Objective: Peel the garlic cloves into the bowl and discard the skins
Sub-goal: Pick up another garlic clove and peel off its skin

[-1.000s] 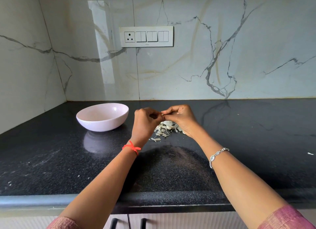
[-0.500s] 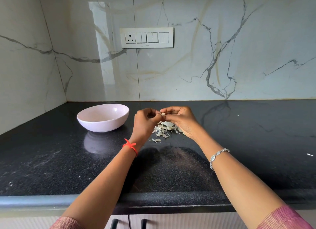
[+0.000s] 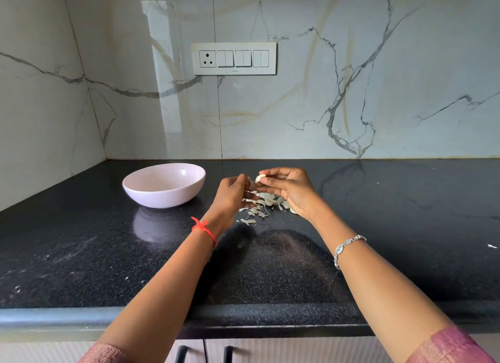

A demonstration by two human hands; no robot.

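Observation:
My right hand (image 3: 293, 192) pinches a pale garlic clove (image 3: 260, 178) between thumb and fingertips, held a little above the counter. My left hand (image 3: 232, 197) is just left of it, fingers curled, pinching a thin strip of skin (image 3: 251, 183) beside the clove. Under both hands lies a heap of papery garlic skins (image 3: 263, 204) on the black counter. A pale pink bowl (image 3: 140, 185) stands to the left of my left hand; what is inside it is hidden by its wall.
The black speckled counter (image 3: 81, 254) runs to marble walls at the back and left. A switch panel (image 3: 234, 58) is on the back wall. Cabinet handles (image 3: 180, 354) show below the front edge. A white scrap (image 3: 491, 245) lies far right.
My hands have drawn slightly apart. The clove now shows bare at my right fingertips, and my left hand has pulled a bit of skin away to the left.

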